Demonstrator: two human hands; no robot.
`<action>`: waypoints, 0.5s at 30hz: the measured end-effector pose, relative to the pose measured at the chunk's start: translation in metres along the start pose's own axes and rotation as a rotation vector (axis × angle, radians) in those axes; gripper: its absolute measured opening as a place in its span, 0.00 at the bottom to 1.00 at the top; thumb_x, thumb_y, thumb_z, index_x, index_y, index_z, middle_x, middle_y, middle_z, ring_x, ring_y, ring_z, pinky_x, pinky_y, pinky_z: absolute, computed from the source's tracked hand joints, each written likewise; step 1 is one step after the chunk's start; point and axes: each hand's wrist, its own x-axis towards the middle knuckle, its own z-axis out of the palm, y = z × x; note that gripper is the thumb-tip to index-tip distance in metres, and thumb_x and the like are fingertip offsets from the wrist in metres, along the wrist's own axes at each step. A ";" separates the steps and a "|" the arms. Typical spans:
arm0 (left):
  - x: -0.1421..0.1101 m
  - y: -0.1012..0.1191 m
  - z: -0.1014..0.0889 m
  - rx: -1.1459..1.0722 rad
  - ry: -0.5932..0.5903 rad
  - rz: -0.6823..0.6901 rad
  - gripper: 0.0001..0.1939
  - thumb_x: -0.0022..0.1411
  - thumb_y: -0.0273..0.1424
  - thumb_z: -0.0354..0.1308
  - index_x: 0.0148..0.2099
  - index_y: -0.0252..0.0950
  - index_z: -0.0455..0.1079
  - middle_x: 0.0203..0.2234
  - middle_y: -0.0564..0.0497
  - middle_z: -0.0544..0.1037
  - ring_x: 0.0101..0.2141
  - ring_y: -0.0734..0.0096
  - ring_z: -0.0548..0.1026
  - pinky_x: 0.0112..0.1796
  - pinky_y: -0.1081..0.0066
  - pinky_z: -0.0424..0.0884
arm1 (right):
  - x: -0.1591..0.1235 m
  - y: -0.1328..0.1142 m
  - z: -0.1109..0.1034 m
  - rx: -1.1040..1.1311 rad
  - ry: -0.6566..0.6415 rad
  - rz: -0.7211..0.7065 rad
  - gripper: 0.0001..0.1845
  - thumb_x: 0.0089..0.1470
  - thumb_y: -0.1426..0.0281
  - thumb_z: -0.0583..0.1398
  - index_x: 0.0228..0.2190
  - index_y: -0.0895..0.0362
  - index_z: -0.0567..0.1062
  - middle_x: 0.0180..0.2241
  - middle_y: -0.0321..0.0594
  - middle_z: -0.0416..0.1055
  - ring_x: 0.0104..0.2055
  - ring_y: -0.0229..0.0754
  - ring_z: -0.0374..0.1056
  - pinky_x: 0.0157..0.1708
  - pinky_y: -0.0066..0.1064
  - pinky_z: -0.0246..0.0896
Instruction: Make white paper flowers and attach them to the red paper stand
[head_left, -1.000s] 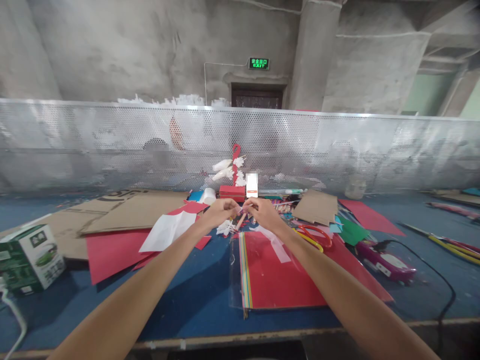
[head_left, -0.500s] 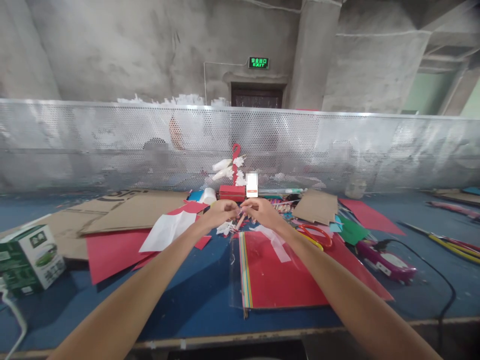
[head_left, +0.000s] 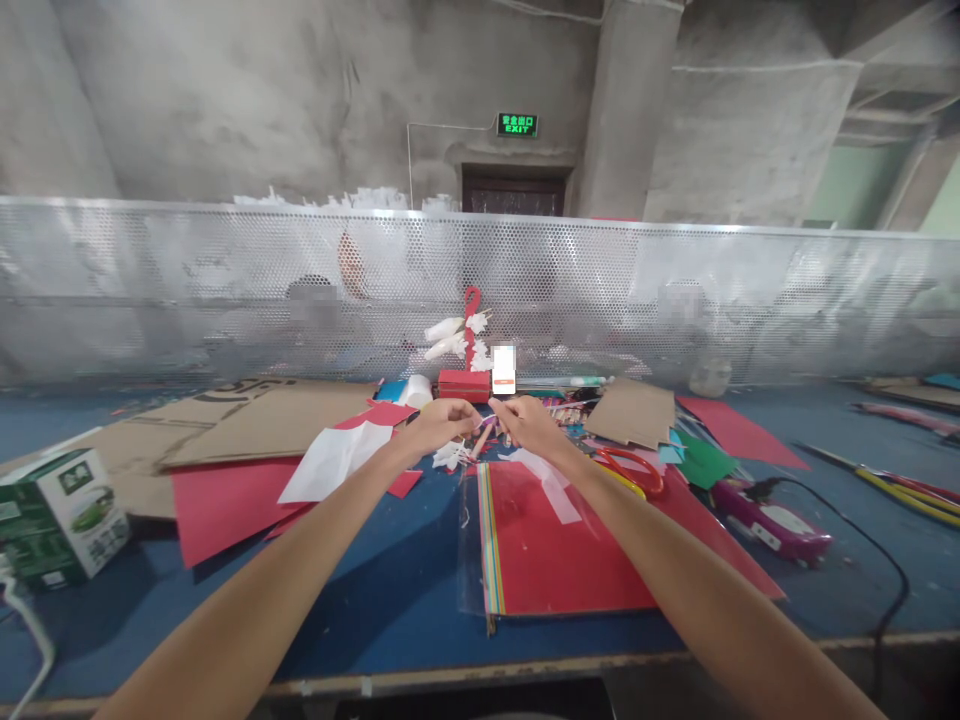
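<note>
My left hand (head_left: 448, 420) and my right hand (head_left: 529, 424) face each other over the middle of the table, fingertips pinched. Between them is a small, thin white and purple piece (head_left: 487, 421), too small to name; both hands appear to grip it. Just below the hands lie a white paper flower (head_left: 450, 456) and a pale stick-like piece (head_left: 481, 442). Beneath my right forearm is a clear sleeve of red paper sheets (head_left: 555, 560), with a white paper strip (head_left: 559, 492) on top. Red-handled scissors (head_left: 637, 468) lie beside that forearm.
Behind the hands, a red stand (head_left: 471, 340) with white flowers rises beside a phone (head_left: 504, 370). Cardboard sheets (head_left: 262, 425) and white paper (head_left: 337, 462) lie left. A green carton (head_left: 67, 515) stands far left. At right are a purple device (head_left: 780, 522) with a black cable and yellow-handled pliers (head_left: 900, 490).
My right hand has shifted slightly right, and its fingertips have turned. The gap between my hands is wider, and the white and purple piece now shows between them.
</note>
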 end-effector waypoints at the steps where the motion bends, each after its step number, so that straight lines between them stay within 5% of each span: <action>1: 0.000 0.001 0.000 -0.005 -0.016 0.007 0.11 0.54 0.38 0.62 0.31 0.35 0.71 0.26 0.50 0.77 0.26 0.73 0.71 0.31 0.72 0.66 | 0.000 0.001 0.000 -0.005 -0.001 0.011 0.33 0.63 0.52 0.49 0.12 0.56 0.65 0.09 0.35 0.62 0.15 0.36 0.64 0.25 0.26 0.57; 5: 0.000 0.004 0.001 -0.017 -0.052 0.022 0.10 0.52 0.35 0.63 0.28 0.34 0.70 0.25 0.50 0.76 0.24 0.74 0.70 0.30 0.72 0.66 | 0.000 0.004 -0.001 0.048 -0.045 0.026 0.33 0.62 0.50 0.50 0.13 0.57 0.69 0.09 0.36 0.63 0.15 0.36 0.64 0.24 0.26 0.58; 10: -0.002 0.002 -0.001 0.007 -0.017 0.006 0.10 0.54 0.36 0.62 0.29 0.35 0.70 0.24 0.51 0.74 0.25 0.73 0.70 0.31 0.71 0.66 | -0.001 -0.001 -0.002 0.238 -0.043 -0.024 0.15 0.54 0.58 0.61 0.33 0.58 0.76 0.26 0.38 0.77 0.22 0.36 0.69 0.24 0.25 0.61; 15: -0.002 -0.003 -0.003 0.042 0.014 -0.032 0.11 0.55 0.38 0.61 0.31 0.35 0.70 0.23 0.51 0.73 0.25 0.74 0.69 0.30 0.72 0.66 | 0.002 0.004 0.001 0.247 -0.052 -0.012 0.11 0.55 0.64 0.60 0.30 0.59 0.75 0.27 0.40 0.77 0.23 0.36 0.69 0.25 0.25 0.62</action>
